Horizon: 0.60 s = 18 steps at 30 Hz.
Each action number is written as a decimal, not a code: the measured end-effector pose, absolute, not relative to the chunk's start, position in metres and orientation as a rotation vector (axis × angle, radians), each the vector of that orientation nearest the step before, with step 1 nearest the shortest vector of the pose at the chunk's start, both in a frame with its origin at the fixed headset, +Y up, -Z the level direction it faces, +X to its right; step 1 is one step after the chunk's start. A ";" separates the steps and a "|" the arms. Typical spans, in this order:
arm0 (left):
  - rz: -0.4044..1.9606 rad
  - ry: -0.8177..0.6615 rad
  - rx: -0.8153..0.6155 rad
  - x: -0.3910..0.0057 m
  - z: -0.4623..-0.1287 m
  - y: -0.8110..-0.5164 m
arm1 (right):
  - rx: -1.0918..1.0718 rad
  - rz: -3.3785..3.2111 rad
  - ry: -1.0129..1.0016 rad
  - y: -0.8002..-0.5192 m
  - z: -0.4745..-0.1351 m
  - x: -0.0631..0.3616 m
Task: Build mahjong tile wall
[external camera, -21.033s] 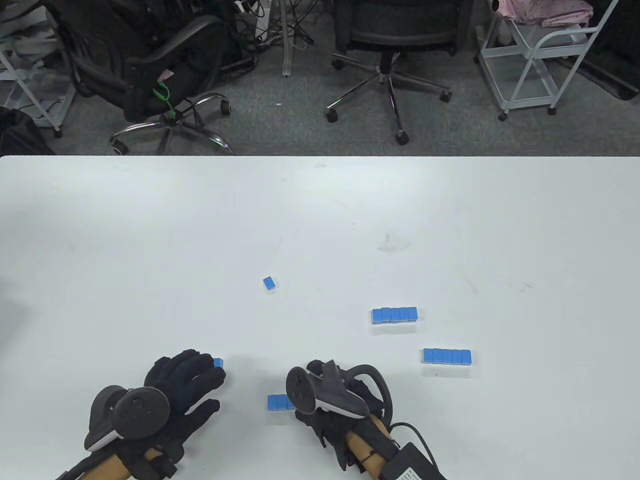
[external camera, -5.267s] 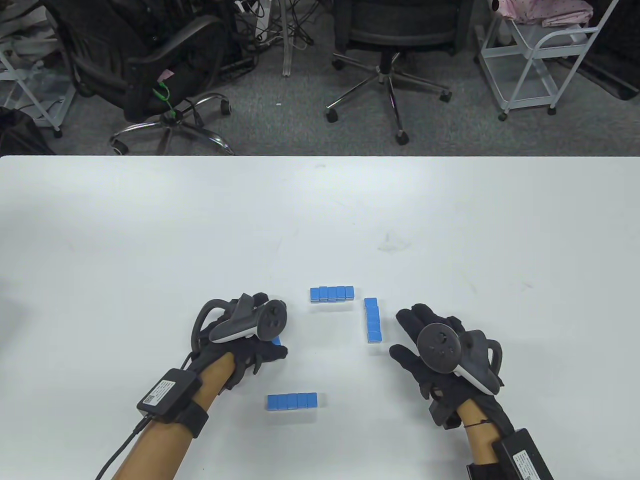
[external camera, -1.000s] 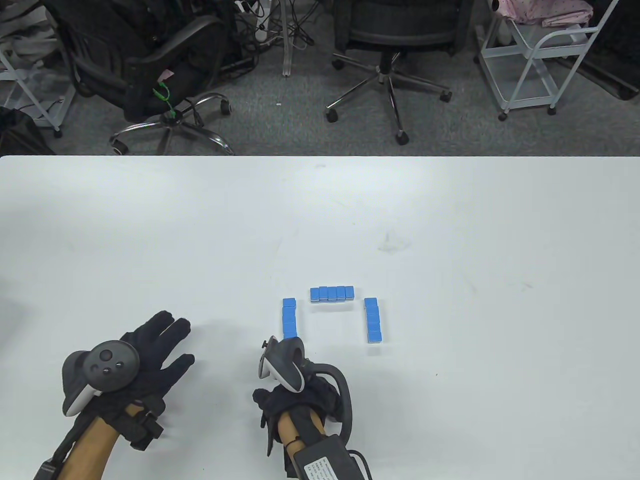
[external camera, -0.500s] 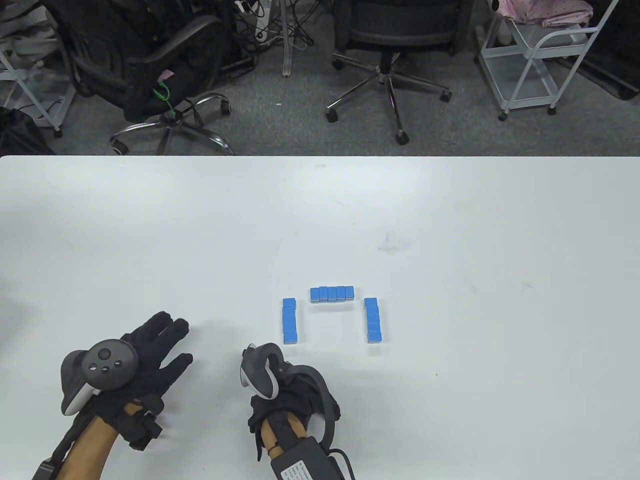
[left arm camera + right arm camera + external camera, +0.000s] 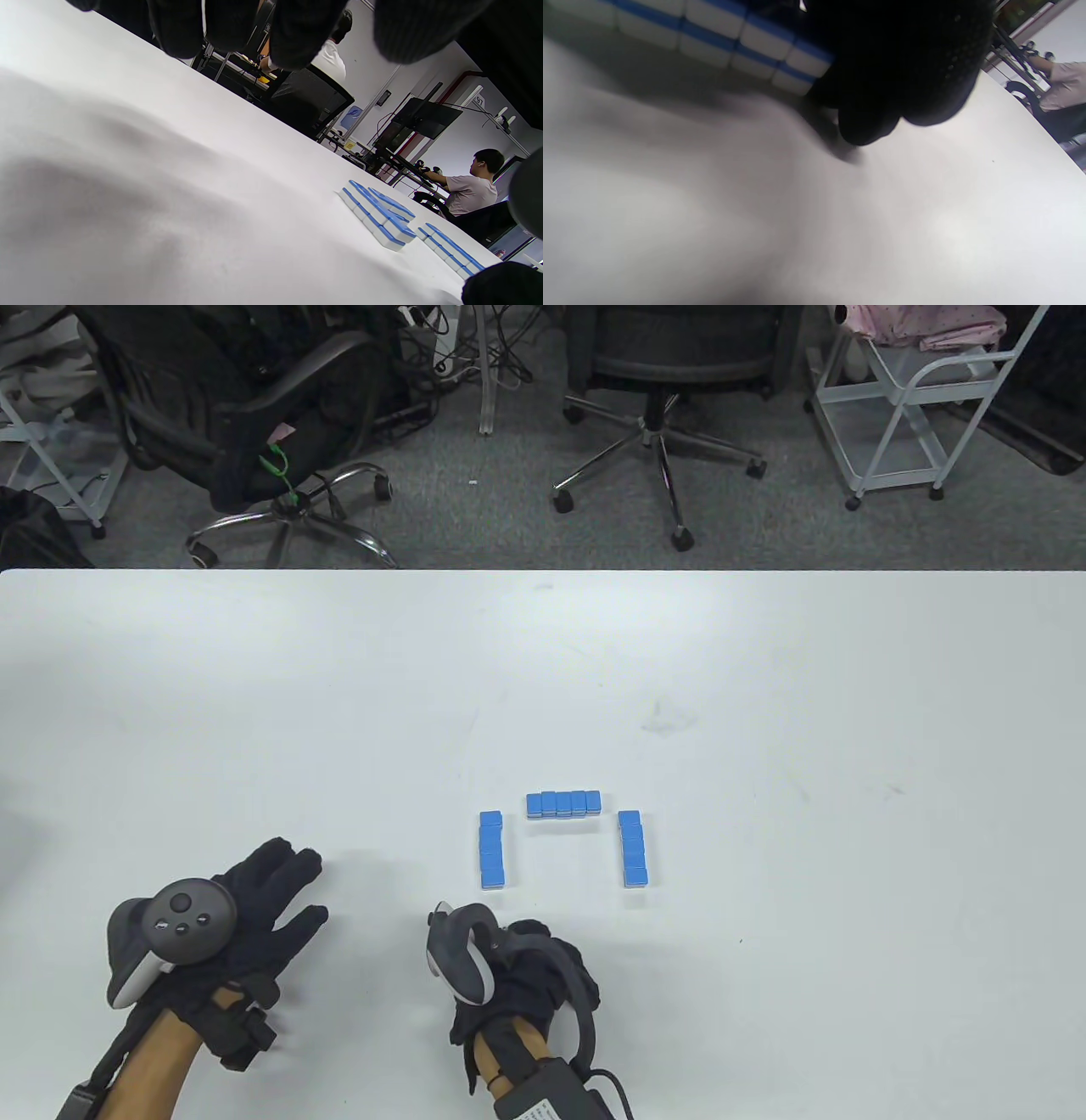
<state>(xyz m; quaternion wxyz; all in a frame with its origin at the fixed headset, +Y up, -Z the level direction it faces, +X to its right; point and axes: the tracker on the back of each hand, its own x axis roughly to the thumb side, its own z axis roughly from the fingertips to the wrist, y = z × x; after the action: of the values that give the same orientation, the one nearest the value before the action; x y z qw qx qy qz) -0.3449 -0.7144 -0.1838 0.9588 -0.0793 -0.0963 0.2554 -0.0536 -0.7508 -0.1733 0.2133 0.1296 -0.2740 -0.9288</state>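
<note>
Three rows of blue-backed mahjong tiles stand on the white table, forming a square left unclosed on the side nearest the person. Taking the far row as the landmark: it runs left to right, five tiles side by side. The left row begins just beside the far row's left end and runs toward the person; the right row does the same from the far row's right end. Small gaps separate the rows at both corners.

The right hand sits just nearer the person than the left row's near end, apart from it in the table view. In the right wrist view a gloved fingertip touches the table right beside the end tile of a row; whether the fingers are curled or spread I cannot tell, since the tracker hides them from above.

The left hand lies flat on the table, well to the left of the far row and nearer the person, fingers straight and spread, holding nothing.

Office chairs stand beyond the table's far edge.
</note>
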 end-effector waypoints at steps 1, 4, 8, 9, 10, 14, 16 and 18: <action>0.516 -0.195 -0.163 -0.345 -0.184 -0.715 | 0.393 -2.577 -0.765 -0.750 -0.178 -0.048; 0.513 -0.195 -0.169 -0.344 -0.185 -0.716 | 0.455 -2.586 -0.784 -0.750 -0.192 -0.038; 0.525 -0.202 -0.181 -0.344 -0.185 -0.717 | 0.527 -2.596 -0.795 -0.748 -0.208 -0.030; 0.525 -0.203 -0.182 -0.344 -0.185 -0.717 | 0.530 -2.594 -0.797 -0.748 -0.210 -0.030; 0.523 -0.203 -0.183 -0.344 -0.185 -0.717 | 0.537 -2.592 -0.798 -0.747 -0.213 -0.029; 0.520 -0.207 -0.185 -0.343 -0.186 -0.717 | 0.576 -2.598 -0.822 -0.747 -0.222 -0.025; 0.518 -0.208 -0.187 -0.343 -0.187 -0.718 | 0.590 -2.599 -0.831 -0.747 -0.224 -0.023; 0.515 -0.211 -0.188 -0.342 -0.187 -0.718 | 0.596 -2.600 -0.837 -0.747 -0.225 -0.022</action>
<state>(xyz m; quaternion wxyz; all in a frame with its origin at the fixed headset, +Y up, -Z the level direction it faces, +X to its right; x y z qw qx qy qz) -0.3423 -0.7182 -0.1875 0.9572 -0.0929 -0.1042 0.2537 -0.0222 -0.7470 -0.2246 0.1720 0.2101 -0.2950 -0.9161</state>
